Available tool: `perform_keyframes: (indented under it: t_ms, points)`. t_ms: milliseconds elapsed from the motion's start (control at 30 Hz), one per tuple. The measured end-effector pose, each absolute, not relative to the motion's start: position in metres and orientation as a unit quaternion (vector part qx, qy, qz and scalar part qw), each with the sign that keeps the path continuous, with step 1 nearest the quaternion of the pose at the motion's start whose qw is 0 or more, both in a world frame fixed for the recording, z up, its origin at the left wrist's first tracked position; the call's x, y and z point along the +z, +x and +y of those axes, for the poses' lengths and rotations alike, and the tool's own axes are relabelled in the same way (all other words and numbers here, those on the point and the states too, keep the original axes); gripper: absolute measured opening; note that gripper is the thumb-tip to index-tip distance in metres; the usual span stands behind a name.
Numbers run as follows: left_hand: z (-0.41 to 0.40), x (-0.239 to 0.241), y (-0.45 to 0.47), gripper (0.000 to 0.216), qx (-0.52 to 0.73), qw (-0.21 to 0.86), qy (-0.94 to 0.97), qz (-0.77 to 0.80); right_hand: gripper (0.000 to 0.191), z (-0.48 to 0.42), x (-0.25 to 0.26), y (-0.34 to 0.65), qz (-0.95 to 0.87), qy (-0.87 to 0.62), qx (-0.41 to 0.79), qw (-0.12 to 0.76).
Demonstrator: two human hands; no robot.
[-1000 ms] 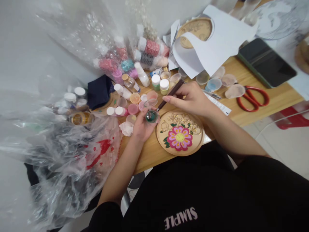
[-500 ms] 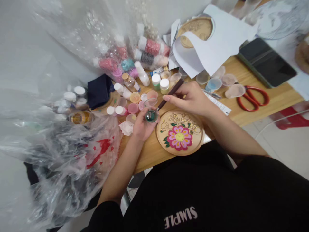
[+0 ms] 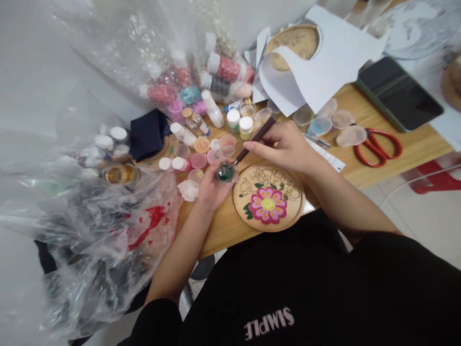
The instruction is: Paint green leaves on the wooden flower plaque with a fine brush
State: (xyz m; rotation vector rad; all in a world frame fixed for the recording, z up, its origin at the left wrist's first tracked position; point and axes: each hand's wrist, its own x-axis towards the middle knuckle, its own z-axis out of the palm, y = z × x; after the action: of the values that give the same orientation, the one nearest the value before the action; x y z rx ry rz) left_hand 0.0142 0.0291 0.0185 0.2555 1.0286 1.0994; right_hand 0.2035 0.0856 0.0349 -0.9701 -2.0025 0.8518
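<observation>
My left hand (image 3: 212, 188) is closed round a small cup of dark green paint (image 3: 225, 174), holding it at the left rim of a round wooden plaque (image 3: 241, 209). The plaque bears a pink flower with a yellow centre, green leaves and gold outlines. My right hand (image 3: 288, 148) pinches a dark-handled tool (image 3: 256, 140) whose metal tip dips into the green cup. Both forearms reach in from the bottom of the view over my black shirt.
Several small paint cups and white-capped bottles (image 3: 239, 122) crowd the wooden table (image 3: 363, 173) behind the plaque. Crumpled clear plastic bags (image 3: 90, 230) fill the left. Red scissors (image 3: 378, 146), a dark tablet (image 3: 399, 91), white papers (image 3: 320, 62) and a second wooden plaque (image 3: 293, 41) lie at the right and back.
</observation>
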Motion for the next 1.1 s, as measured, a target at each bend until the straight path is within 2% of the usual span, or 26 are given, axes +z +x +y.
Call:
perform_keyframes:
  t_ms: [600, 733, 1100]
  points:
    - [0.0298, 0.0234, 0.0166, 0.042, 0.492, 0.721, 0.100, 0.478, 0.050, 0.0844, 0.0368, 0.2042, -0.762, -0.368, 0.381, 0.373]
    - [0.0294, 0.0201, 0.0157, 0.036, 0.492, 0.720, 0.117, 0.476, 0.044, 0.0833, 0.0399, 0.2035, -0.752, -0.359, 0.400, 0.381]
    - [0.0262, 0.0183, 0.0142, 0.028, 0.500, 0.726, 0.158, 0.445, 0.025, 0.0832, 0.0354, 0.2013, -0.642, -0.306, 0.564, 0.420]
